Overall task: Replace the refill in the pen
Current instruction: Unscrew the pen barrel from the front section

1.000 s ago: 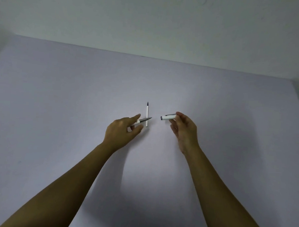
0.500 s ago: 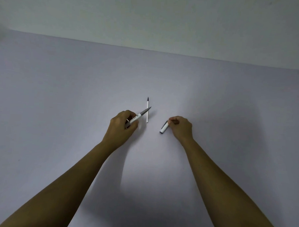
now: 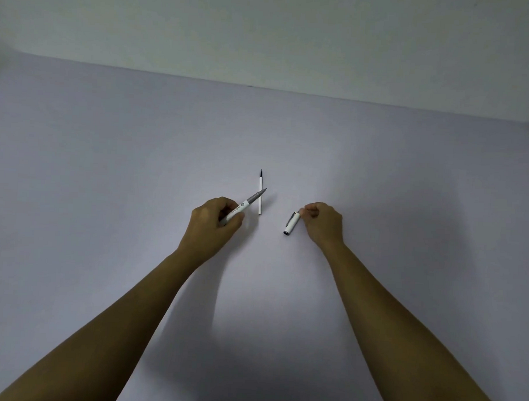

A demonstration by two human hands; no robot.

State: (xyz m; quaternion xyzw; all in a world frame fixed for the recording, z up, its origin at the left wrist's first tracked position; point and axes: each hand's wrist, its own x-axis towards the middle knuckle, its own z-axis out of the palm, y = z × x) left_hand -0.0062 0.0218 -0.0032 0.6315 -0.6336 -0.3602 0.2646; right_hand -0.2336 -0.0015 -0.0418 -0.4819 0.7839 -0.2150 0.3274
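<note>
My left hand (image 3: 212,225) grips a white pen (image 3: 245,206) with a grey front section, its tip pointing up and to the right. Just beyond that tip a thin white refill (image 3: 260,197) with a dark point lies on the table, pointing away from me. The white pen cap (image 3: 291,223) with a metal clip lies tilted on the table to the right. My right hand (image 3: 323,222) has its fingertips at the cap's upper end, fingers curled; whether they still pinch it I cannot tell.
Everything rests on a plain pale lilac table (image 3: 107,169). A light wall (image 3: 264,33) rises behind its far edge. Both my forearms reach in from the bottom of the view.
My right hand has brought the cap down from mid-air onto the table and tilted it. My left hand has turned the pen so its tip points further up.
</note>
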